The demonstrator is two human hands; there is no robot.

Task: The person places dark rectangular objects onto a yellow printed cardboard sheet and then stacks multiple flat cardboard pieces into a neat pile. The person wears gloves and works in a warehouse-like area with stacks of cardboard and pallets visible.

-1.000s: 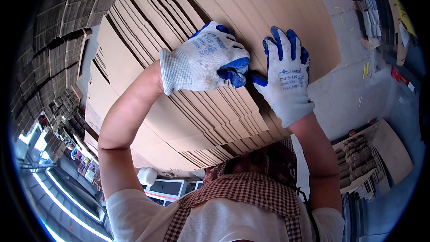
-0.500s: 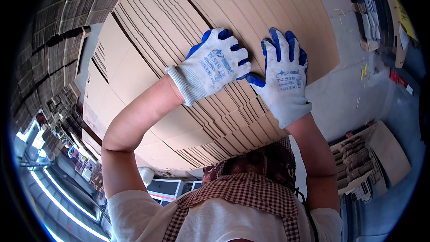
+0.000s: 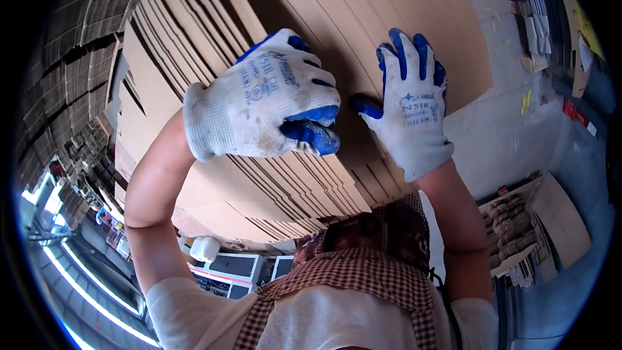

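A wide fanned stack of brown cardboard sheets (image 3: 421, 19) spreads out in front of me, their edges overlapping in steps. My left hand (image 3: 269, 94), in a white glove with blue palm and fingers, is closed over the edge of a bunch of cardboard sheets (image 3: 285, 181). That bunch is raised and leaves a dark gap over the sheets to its right. The fingertips under the edge are partly hidden. My right hand (image 3: 414, 97), gloved alike, lies flat on the sheets right of the gap, fingers spread and thumb pointing left.
Tall piles of flat cardboard (image 3: 97, 0) stand at the far left. On the right, a cardboard box (image 3: 518, 233) holds stacked brown pieces, and more paper and cardboard (image 3: 534, 19) stands farther back. A white round object (image 3: 205, 249) is beyond the stack's lower left edge.
My left hand has moved left and up and turned, gripping the bunch of cardboard sheets and lifting it, so a gap has opened. My right hand has hardly moved.
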